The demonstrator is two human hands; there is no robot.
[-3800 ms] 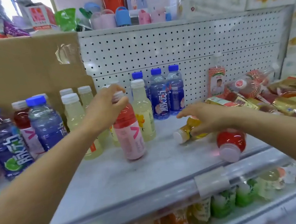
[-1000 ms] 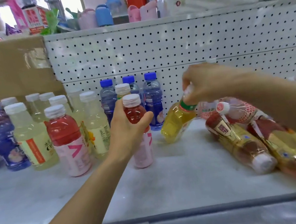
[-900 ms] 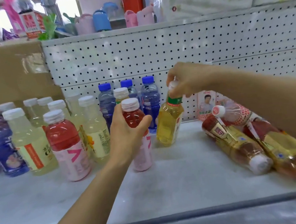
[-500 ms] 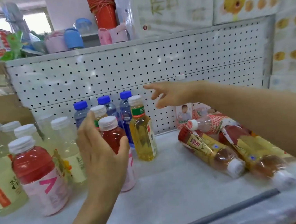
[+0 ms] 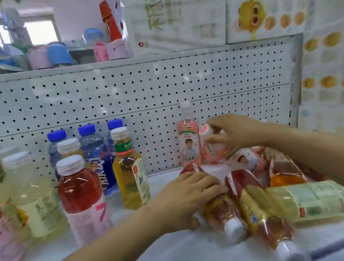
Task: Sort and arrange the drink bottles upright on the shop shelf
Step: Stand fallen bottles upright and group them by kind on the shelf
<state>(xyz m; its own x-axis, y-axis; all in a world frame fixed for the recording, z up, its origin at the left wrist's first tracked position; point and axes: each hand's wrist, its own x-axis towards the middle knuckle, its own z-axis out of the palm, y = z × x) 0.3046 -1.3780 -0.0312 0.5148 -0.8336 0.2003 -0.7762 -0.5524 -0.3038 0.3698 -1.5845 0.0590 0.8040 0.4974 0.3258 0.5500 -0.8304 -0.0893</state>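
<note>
White shelf surface [image 5: 174, 254] fills the lower frame, where the left hand [image 5: 186, 198] curls its fingers over an amber tea bottle [image 5: 223, 216] lying on its side among others at lower right. Left of centre, a red drink bottle [image 5: 82, 200] and a yellow tea bottle [image 5: 130, 174] stand upright before blue-capped bottles [image 5: 96, 158]. Farther back, the right hand [image 5: 236, 132] grips the neck of a tilted pink-labelled bottle [image 5: 213, 152] by the pegboard [image 5: 141, 87].

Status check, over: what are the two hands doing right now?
Left hand grips lying tea bottle. Right hand grips tilted pink bottle near its cap. Other lying bottles crowd both.
</note>
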